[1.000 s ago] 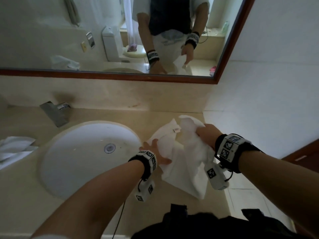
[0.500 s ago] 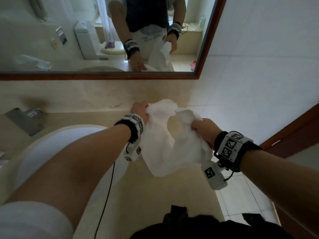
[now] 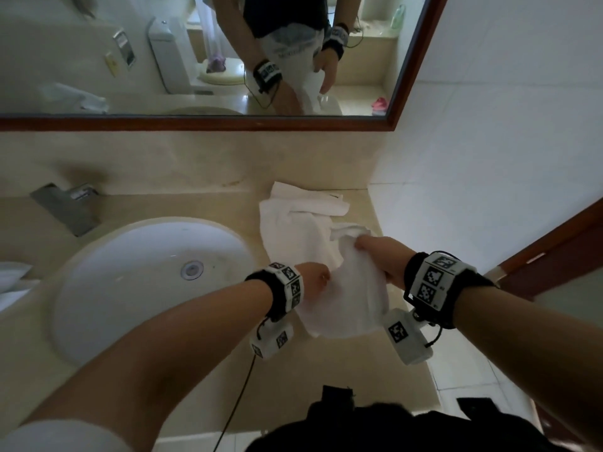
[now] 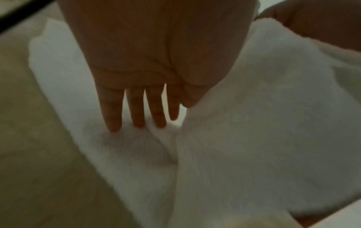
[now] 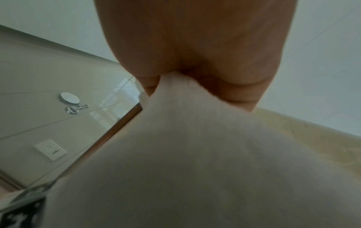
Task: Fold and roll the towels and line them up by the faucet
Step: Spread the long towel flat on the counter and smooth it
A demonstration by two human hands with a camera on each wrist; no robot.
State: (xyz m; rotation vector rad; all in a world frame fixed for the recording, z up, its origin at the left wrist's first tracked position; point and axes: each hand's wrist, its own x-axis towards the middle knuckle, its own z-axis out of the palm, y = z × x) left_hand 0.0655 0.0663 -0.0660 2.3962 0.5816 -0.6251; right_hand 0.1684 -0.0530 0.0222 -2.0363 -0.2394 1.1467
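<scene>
A white towel point(image 3: 293, 223) lies crumpled on the beige counter point(image 3: 326, 370), to the right of the sink point(image 3: 130, 288); its far end reaches the backsplash. My right hand point(image 3: 381, 256) grips a bunched part of the towel point(image 5: 195, 154) and holds it a little above the counter. My left hand point(image 3: 315, 278) lies with straight fingers point(image 4: 140, 111) on the towel point(image 4: 254, 138); a raised fold covers its thumb side. The faucet point(image 3: 65, 207) stands behind the sink at the left.
More white towels point(image 3: 13, 282) lie at the far left edge of the counter. A framed mirror point(image 3: 195, 60) hangs over the backsplash. The tiled wall and a brown door frame point(image 3: 554, 256) close off the right; the counter ends just right of the towel.
The towel, held up by both hands near the backsplash half a second ago, now lies partly on the counter. My left hand has let go, pulled back and flattened on it.
</scene>
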